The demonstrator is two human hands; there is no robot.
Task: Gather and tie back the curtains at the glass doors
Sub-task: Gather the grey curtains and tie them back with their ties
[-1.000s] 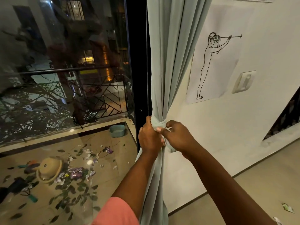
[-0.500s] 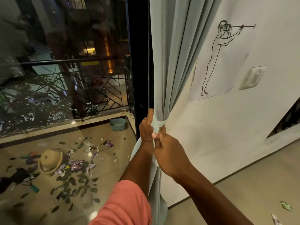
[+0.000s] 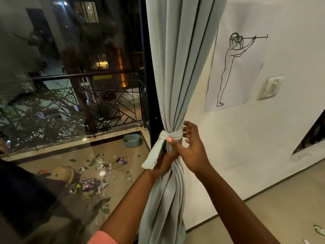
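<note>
Right under the right thumb, the tie-back [image 3: 173, 137] is wrapped around the gathered curtain [image 3: 177, 76] and knotted, with 1 loose tail [image 3: 153, 156] hanging down from the knot on the glass side. The curtain itself is bunched into a tight column pressed up against the dark door frame [image 3: 146, 67], so I'd call this panel pretty much done; what looks left is maybe snugging the knot and letting go, plus any other panel, which isn't in view, so can't say. Right hand [image 3: 190, 150] is released: fingers spread and loose just beside the band on the wall side, thumb tip resting on the band. Left hand [image 3: 162, 162] is mostly hidden behind the tail and the folds just below the knot, so I can't tell whether it's gripping the fabric or only touching it. Room-wise, the fingers are boxed in a bit: door frame and glass door [image 3: 70, 85] just past the left fingers, white wall [image 3: 246, 138] close behind the right fingers, with a paper drawing [image 3: 235, 67] and a light switch [image 3: 270, 87] up above, well apart from the hands. Best open space for pulling back looks to be toward the person and out over the floor [image 3: 281, 199], where a couple of paper scraps [image 3: 319, 234] lie near the corner.
</note>
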